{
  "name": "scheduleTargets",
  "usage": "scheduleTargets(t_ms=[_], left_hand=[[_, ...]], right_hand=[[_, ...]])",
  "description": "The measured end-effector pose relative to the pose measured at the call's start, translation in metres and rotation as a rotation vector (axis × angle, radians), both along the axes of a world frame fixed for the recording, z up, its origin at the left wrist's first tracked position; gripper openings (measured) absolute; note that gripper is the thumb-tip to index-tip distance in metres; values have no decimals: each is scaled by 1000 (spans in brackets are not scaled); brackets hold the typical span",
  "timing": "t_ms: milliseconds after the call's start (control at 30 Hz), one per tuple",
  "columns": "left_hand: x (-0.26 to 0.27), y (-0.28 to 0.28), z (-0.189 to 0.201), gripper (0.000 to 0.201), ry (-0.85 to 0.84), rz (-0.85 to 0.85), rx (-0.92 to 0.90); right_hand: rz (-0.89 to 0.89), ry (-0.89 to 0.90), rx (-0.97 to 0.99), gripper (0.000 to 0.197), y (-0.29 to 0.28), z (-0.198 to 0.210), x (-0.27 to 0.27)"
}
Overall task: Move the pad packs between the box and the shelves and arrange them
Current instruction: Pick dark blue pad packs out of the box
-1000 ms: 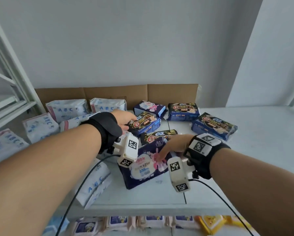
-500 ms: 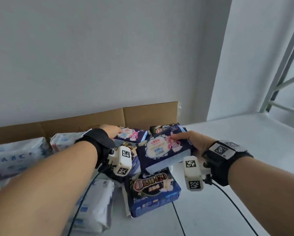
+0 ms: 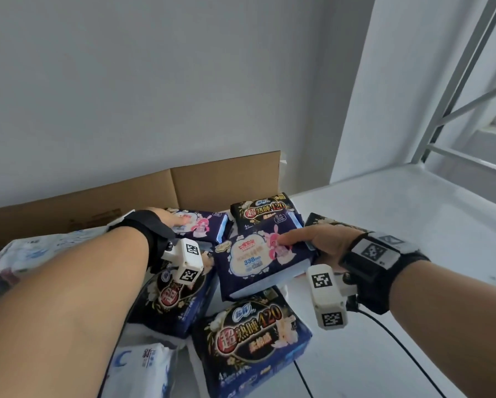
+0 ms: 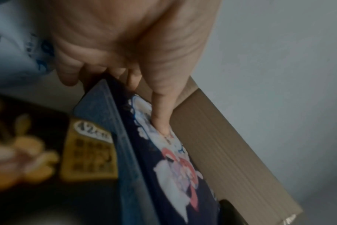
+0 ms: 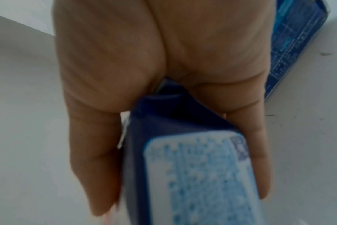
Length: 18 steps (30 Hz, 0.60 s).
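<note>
Two navy pad packs with a pink rabbit print are in my hands. My right hand [image 3: 295,239] grips one, marked 338 [image 3: 255,259], by its right end and holds it tilted above the shelf; in the right wrist view the thumb and fingers clamp that pack [image 5: 192,167]. My left hand [image 3: 172,221] reaches to the rear onto the second rabbit pack [image 3: 203,228], which lies by the cardboard [image 3: 224,179]. In the left wrist view one finger presses this pack's [image 4: 167,167] printed face while the others curl behind its end.
Black "420" packs lie on the white shelf [image 3: 413,268]: one in front [image 3: 255,337], one under my left wrist [image 3: 172,300], one at the back [image 3: 258,211]. White packs [image 3: 40,248] sit on the left. A shelf frame [image 3: 456,96] rises at the right.
My right hand has lifted the 338 pack off the shelf and carried it back. My left hand has left a black pack for the rear rabbit pack. The view has swung right.
</note>
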<state>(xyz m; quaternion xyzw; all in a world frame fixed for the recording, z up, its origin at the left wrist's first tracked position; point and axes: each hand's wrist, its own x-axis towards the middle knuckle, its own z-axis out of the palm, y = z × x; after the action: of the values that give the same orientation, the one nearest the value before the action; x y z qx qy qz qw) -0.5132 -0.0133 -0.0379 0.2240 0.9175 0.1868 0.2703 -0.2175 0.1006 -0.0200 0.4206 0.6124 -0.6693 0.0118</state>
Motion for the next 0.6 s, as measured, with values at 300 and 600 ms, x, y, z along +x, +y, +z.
scheduleTargets(t_ms=[300,600], left_hand=[[-8,-5,-1,55,-240,-74,75],[3,-17,5,37,-407,9,99]], right_hand=[[73,6,20,49,-4,-8,-17],[-29,25,49,58,-14,-6,-23]])
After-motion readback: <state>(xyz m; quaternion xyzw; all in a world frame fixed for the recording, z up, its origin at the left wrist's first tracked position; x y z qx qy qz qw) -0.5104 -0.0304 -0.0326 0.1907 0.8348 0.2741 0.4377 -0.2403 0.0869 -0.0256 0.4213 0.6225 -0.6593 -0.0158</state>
